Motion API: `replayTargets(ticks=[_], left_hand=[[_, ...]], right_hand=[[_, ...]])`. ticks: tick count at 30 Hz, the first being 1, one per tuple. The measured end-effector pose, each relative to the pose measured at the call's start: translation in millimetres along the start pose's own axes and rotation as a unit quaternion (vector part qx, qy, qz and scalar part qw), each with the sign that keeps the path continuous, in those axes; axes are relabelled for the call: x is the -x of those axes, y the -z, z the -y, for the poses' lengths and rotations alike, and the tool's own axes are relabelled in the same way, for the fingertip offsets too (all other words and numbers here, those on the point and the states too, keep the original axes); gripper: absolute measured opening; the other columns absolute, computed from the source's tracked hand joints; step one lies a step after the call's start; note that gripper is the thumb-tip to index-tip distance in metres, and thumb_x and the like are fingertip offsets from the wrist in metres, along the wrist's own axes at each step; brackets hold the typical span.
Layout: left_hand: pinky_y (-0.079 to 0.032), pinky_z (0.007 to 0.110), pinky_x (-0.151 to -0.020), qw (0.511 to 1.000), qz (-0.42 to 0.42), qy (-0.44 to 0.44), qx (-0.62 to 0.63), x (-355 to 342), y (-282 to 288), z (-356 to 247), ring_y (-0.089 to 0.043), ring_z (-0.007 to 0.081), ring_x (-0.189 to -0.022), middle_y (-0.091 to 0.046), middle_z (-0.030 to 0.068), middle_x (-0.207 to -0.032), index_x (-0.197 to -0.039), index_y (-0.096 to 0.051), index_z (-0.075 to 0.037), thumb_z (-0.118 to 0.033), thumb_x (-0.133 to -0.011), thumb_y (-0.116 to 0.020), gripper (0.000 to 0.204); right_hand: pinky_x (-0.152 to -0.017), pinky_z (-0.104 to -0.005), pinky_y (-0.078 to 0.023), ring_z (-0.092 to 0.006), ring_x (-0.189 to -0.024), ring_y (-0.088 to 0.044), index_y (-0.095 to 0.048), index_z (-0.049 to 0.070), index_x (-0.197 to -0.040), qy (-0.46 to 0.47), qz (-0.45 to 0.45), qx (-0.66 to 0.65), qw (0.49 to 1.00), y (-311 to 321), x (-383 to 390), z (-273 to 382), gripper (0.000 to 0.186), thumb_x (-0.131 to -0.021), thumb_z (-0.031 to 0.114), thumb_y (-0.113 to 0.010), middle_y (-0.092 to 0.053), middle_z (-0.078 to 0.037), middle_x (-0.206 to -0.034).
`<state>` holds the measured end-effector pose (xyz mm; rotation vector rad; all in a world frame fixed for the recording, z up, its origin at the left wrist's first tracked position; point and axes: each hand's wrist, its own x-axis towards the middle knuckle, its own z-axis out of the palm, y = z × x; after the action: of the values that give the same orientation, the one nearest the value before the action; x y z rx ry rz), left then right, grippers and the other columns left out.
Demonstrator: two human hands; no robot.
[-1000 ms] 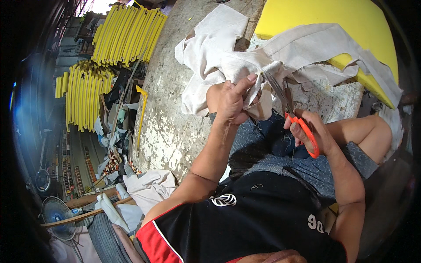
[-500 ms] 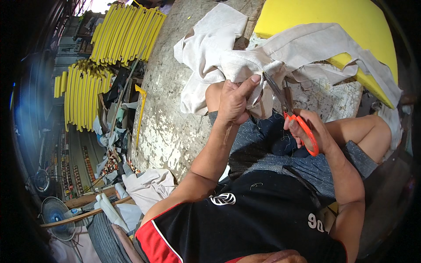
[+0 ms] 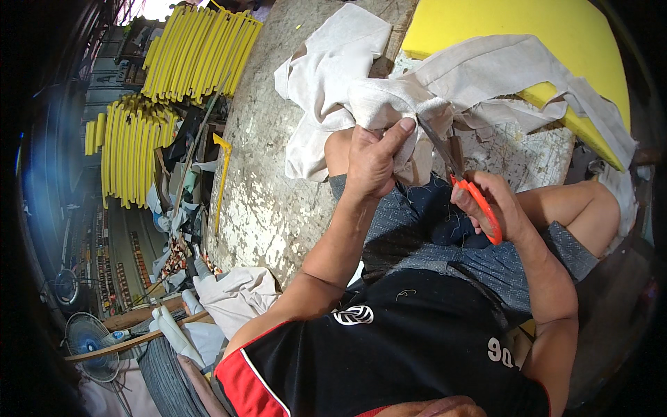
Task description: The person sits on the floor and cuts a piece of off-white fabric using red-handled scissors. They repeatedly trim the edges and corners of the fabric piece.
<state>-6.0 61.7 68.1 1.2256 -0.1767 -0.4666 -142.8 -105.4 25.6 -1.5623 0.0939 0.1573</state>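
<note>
My left hand (image 3: 373,158) pinches a fold of off-white cloth (image 3: 340,83) between thumb and fingers. In my right hand (image 3: 495,201) is a pair of scissors (image 3: 475,198) with orange handles. Their dark blades point up and left, and the tips touch the cloth just right of my left thumb. The blades look slightly parted. The cloth lies rumpled over the worn table, and a long strip of it runs right across a yellow foam slab (image 3: 556,45). Part of the cloth hangs down below my left fingers, over my lap.
Paint-flecked boards (image 3: 257,208) make up the worn work surface. A yellow bar-shaped tool (image 3: 223,174) lies at its left edge. Farther left stand stacks of yellow foam strips (image 3: 201,54). A fan (image 3: 90,344) and a crumpled pale cloth (image 3: 240,295) are at lower left.
My right hand and the scissor handles have shifted very slightly, the handles looking closer together. My left hand keeps its grip on the cloth in nearly the same place.
</note>
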Motion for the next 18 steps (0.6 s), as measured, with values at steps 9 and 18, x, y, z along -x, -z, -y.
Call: replayTargets(ticks=[9, 18], left_hand=[[-0.051, 0.032, -0.089, 0.999, 0.021, -0.039, -0.021, -1.6, 5.3, 4.7, -0.062, 0.0181, -0.102, -0.064, 0.0112, -0.114, -0.127, -0.052, 0.003, -0.001, -0.087, -0.065, 0.042], [-0.051, 0.030, -0.090, 0.999, 0.016, -0.029, 0.002, -7.5, 16.8, 9.8, -0.062, 0.0162, -0.103, -0.064, 0.0103, -0.115, -0.124, -0.054, 0.003, 0.001, -0.091, -0.061, 0.035]], right_hand=[[-0.046, -0.0264, -0.034, -0.0071, -0.050, -0.041, -0.053, 0.004, -0.074, 0.067, -0.023, 0.036, 0.997, -0.7, -1.0, -0.4, 0.039, -0.093, 0.035, -0.068, -0.044, 0.000, -0.054], [-0.046, -0.0251, -0.036, -0.0067, -0.051, -0.046, -0.056, 0.004, -0.079, -0.028, 0.002, 0.023, 0.999, 2.6, 2.9, 7.3, 0.042, -0.093, 0.043, -0.065, -0.045, 0.002, -0.055]])
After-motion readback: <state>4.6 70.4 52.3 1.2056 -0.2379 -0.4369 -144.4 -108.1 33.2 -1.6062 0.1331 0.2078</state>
